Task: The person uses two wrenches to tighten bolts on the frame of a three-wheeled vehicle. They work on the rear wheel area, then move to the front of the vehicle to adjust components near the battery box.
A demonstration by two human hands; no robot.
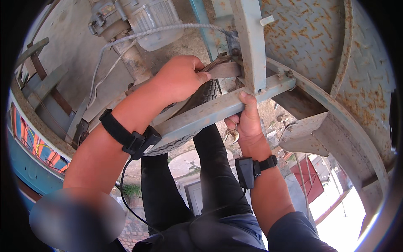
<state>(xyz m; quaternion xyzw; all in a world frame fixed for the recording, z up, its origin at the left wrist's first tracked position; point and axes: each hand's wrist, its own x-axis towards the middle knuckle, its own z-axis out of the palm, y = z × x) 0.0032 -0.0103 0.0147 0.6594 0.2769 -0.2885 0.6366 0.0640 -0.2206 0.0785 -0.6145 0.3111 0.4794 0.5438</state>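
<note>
Hands (pixel 181 77) (pixel 250 119) at blue-grey beam (pixel 197 114); rusty plate (pixel 302 38), grey ground (pixel 67 27).

Setting is judged a mechanical workshop or repair yard, as indicated by a rust-flecked grey tread-plate steel panel (pixel 302 40), ribbed grey metal motor (pixel 156 25), black treaded rubber tyre (pixel 211 90) and metal open-ended wrench (pixel 215 63).

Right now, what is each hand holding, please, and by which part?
Left hand: brownish metal wrench, by its handle; right hand: silver metal wrench, near its open end.
</note>
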